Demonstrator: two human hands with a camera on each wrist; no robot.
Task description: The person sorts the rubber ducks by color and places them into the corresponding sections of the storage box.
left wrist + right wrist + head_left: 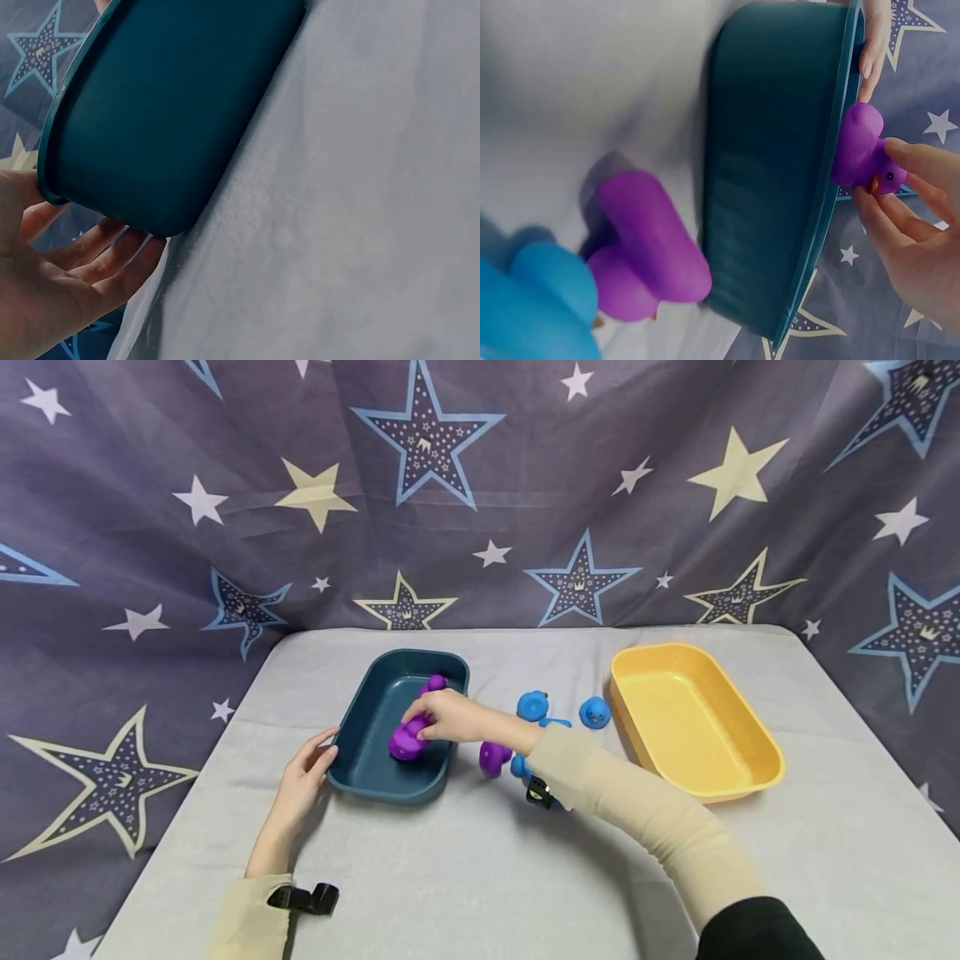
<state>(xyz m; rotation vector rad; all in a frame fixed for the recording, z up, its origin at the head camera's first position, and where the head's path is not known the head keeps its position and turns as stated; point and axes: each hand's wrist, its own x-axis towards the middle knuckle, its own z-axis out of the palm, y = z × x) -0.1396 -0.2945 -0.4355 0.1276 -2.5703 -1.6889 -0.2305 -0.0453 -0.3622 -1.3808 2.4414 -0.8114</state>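
Note:
My right hand (pixel 448 717) pinches a purple rubber duck (pixel 406 741) by its head, with thumb and fingers around it. In the right wrist view that duck (pixel 857 146) shows beside the rim of the dark teal bin (pixel 780 165). Another purple duck (pixel 437 682) is in the bin's far right part, partly behind my hand. My left hand (pixel 300 777) rests against the near left side of the teal bin (pixel 397 795). Seen from the left wrist, its fairly straight fingers (pixel 112 262) touch the bin's outer wall.
Between the bins lie a purple duck (pixel 493 759) and several blue ducks (pixel 532 705), some partly behind my right arm. One blue duck (pixel 595 712) sits by the yellow bin (pixel 697 727) at the right. A star-patterned cloth (pixel 480 510) hangs behind the white-covered table (pixel 420 877).

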